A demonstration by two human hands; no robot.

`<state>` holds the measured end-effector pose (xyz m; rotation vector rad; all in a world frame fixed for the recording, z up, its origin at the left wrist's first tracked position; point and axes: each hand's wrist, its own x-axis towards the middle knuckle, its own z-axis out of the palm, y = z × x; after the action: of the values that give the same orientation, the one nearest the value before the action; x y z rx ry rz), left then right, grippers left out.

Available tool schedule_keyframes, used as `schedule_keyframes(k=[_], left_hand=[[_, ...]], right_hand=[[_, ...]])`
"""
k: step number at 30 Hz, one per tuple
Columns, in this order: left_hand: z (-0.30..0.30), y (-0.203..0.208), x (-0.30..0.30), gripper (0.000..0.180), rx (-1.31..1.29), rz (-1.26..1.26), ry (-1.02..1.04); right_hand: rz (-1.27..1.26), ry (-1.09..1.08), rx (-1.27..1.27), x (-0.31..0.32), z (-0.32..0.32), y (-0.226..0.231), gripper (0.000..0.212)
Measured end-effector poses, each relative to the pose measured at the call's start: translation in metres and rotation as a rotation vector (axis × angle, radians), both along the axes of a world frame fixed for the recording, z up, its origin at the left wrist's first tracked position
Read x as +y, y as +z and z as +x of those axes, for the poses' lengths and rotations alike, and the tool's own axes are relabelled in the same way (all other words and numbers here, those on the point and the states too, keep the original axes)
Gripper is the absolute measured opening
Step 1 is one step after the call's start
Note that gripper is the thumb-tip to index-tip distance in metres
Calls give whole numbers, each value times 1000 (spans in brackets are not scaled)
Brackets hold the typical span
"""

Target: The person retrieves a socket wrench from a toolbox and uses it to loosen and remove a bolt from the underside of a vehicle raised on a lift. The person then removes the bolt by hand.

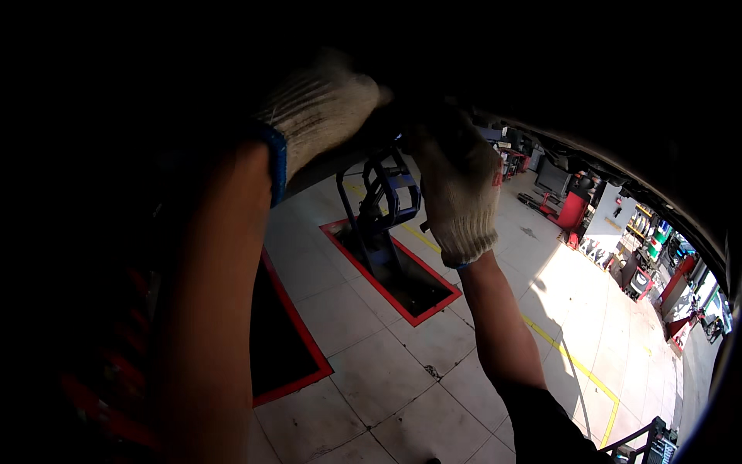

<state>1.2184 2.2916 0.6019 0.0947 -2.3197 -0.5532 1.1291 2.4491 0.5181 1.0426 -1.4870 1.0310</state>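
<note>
Both gloved hands are up in the gloom: left hand (321,116) angled inward, right hand (462,193) raised beside it, fingers lost in shadow, so spread or pinching, I can't tell. The dark overhead structure (587,151) looms above; what's done or left there is hidden. Between the forearms there's room over tiled floor (386,371), past a blue stand (403,197) and a red-edged pit (438,308).
</note>
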Motion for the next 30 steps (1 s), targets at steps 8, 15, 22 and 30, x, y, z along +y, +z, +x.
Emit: schedule_keyframes(k=[8,15,22,30], left_hand=[[3,3,2,69,-48,48,-17],[-18,-6,7,73,56,-233,206],[-24,-3,1,35,7,-931,530],[2,1,22,77,-179,117,-5]], right_hand=[[-64,79,-90,-12,12,4,26],[-169,216,-292,-14,20,11,31],[-135,125,-114,-21,16,11,31],[-169,119,-222,-6,11,9,32]])
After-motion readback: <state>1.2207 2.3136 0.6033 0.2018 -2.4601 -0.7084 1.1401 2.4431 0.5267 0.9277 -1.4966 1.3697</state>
